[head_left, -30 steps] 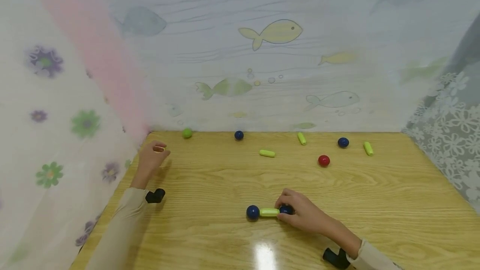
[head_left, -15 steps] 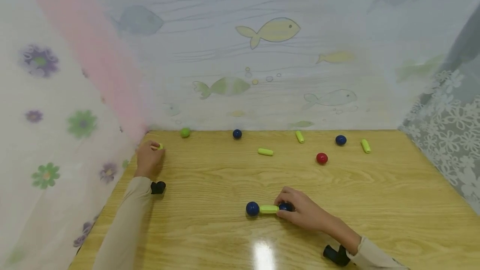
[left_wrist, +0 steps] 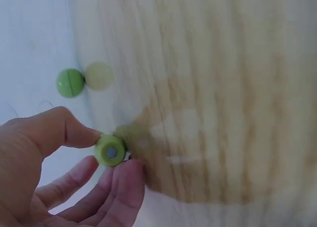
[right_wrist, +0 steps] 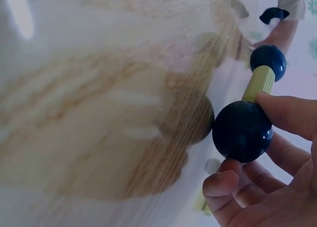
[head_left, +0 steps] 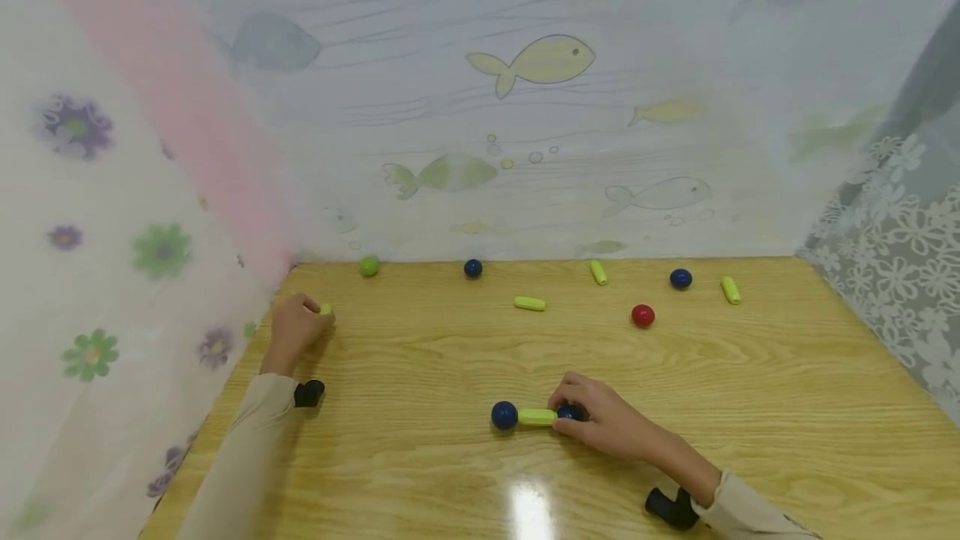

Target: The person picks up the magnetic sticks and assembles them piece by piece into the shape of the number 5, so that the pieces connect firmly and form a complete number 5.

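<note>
Left hand (head_left: 300, 327) and right hand (head_left: 606, 423) well apart, each pinching something. At the left of the frame, a small yellow-green stick (left_wrist: 103, 152) between left thumb and fingers — cannot tell if up off the bench (head_left: 420, 373) or touching it. In the lower middle, a joined piece (head_left: 536, 417): dark-blue ball (right_wrist: 241, 133) at the right end, in the right hand's grip; then a joining stick (right_wrist: 258, 83); then another blue ball (head_left: 504, 415) at the left end.

Best to pinch the yellow-green stick by its sides and leave the gray dot (left_wrist: 112, 152) on its end bare. Hold the joined piece still and straight, with a soft grip — probably easy to pull loose at the join. As for pose, left arm (head_left: 240, 457) reaching up from the lower left, right arm (head_left: 692, 468) slanting in from the lower right, thumb near the join, fingers curled round the ball.
</note>
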Demonstrator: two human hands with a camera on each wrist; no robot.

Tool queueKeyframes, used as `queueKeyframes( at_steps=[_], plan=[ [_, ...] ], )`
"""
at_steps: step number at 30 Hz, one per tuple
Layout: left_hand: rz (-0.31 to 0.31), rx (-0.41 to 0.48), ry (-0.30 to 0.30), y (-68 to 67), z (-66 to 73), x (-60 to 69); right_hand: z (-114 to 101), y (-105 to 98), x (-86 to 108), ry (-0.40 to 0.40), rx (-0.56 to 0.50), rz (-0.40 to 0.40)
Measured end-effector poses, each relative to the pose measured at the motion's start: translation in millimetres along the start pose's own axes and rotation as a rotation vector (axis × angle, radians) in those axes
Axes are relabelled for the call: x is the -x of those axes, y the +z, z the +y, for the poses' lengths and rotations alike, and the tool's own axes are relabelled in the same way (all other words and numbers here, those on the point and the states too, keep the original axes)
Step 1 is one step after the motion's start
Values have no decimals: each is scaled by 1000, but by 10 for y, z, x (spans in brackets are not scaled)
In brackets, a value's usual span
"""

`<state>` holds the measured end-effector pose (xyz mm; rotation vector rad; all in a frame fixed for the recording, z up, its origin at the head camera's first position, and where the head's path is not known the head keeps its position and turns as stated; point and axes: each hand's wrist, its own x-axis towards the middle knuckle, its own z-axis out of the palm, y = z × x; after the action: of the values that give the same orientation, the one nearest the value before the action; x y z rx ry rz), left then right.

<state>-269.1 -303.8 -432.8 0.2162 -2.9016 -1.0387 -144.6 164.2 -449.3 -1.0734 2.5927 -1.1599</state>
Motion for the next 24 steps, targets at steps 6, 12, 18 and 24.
queueKeyframes(
  at_steps=[6, 12, 18, 24],
  plan=[
    [-138, 262, -47, 18, 0, 114, -10, -5, 3, 13, -1, -7],
    [-259, 489, -94, 79, 89, 365, -12, 0, -4, 30, -1, -12],
    [-361, 585, -50, 254, 258, 678, -50, -28, -3, 49, 20, -25],
    [-432, 631, 15, 384, 433, 945, -86, -25, -44, 71, 119, -66]
  ],
)
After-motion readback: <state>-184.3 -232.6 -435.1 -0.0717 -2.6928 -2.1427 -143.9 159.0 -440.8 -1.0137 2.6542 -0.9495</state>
